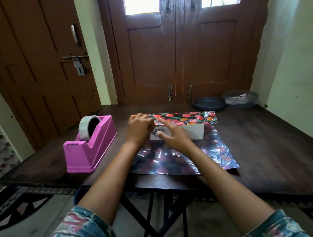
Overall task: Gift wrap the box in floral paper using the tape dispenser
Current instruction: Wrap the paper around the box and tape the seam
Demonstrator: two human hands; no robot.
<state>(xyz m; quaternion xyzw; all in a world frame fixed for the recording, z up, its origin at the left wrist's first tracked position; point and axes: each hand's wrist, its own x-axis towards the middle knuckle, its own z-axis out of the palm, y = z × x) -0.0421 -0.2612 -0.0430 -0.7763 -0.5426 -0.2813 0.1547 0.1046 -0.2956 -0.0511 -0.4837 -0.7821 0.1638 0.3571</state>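
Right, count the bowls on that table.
2. A dark blue bowl on the table, far side, right of centre; a translucent bowl just right of it. None appear hidden.

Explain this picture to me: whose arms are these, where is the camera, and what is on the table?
There is no machine here. A person wears a camera on the head, so you look down along their own arms. On the dark table lies a sheet of floral paper with a white box on it. The paper's far edge is folded over the box's top. The left hand grips that folded paper at the box's left end, fingers curled. The right hand presses the paper down with a straight forefinger, thumb on the box's front. To their left stands a pink tape dispenser with a roll of tape, untouched. At the far right sit two dishes.
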